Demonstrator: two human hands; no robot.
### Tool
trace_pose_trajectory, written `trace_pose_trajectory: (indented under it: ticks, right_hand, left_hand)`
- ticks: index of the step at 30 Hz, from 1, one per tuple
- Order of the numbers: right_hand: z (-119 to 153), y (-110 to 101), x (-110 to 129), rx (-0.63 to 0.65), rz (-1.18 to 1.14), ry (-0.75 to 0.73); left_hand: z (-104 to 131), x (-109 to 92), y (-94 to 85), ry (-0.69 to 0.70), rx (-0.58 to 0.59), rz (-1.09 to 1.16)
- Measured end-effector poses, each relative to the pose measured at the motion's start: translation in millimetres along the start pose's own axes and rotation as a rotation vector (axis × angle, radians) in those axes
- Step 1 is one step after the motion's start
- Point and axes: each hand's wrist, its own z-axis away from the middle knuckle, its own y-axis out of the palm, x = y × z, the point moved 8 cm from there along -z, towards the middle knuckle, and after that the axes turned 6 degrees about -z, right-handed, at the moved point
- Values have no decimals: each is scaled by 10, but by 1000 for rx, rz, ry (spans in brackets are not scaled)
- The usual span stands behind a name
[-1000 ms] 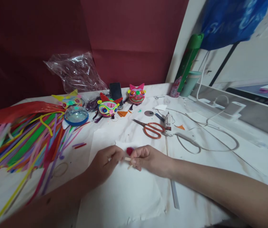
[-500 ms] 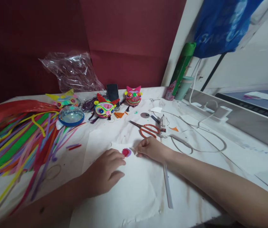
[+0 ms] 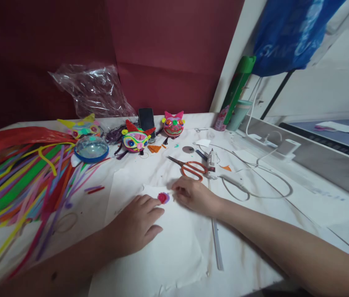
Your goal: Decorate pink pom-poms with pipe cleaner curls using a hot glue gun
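A small round red-and-purple piece (image 3: 163, 198), fuzzy-looking, lies on a sheet of white paper (image 3: 162, 255). My left hand (image 3: 137, 225) rests on the paper with fingers stretched and apart, the index fingertip touching the left edge of the piece. Just right of the piece is my right hand (image 3: 193, 196), its fingers curled and pinched together. Something small and pale shows under those fingertips, too blurred to name. Orange-handled scissors (image 3: 193, 169) lie beyond my right hand, beside a white glue gun (image 3: 213, 161).
Colourful strips (image 3: 25, 181) are heaped at left, near a blue-rimmed clear dish (image 3: 91, 149). Decorated animal heads (image 3: 135, 139) stand at the back by a phone (image 3: 146, 123). A grey strip (image 3: 217, 245) lies under my right forearm; a cable (image 3: 267, 197) loops at right.
My right fingers have shifted slightly and curled in more, hiding most of the pale bit seen before. My left hand stays at the piece. The whole view has drifted a little.
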Motion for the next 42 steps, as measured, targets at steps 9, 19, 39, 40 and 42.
trace_pose_trajectory:
  ticks: [9, 19, 39, 40, 42]
  right_hand:
    - [-7, 88, 64, 24, -9, -84]
    - [-26, 122, 85, -17, 45, -41]
    - [38, 154, 144, 43, 32, -179]
    - [39, 153, 145, 46, 35, -187]
    - [30, 143, 131, 49, 30, -171]
  left_hand:
    - [5, -8, 13, 3, -11, -14]
    - [-9, -15, 30, -11, 24, -12]
    - [-13, -54, 65, 66, 35, -5]
    - [-13, -55, 65, 68, 35, -6]
    - [-16, -59, 60, 73, 28, -10]
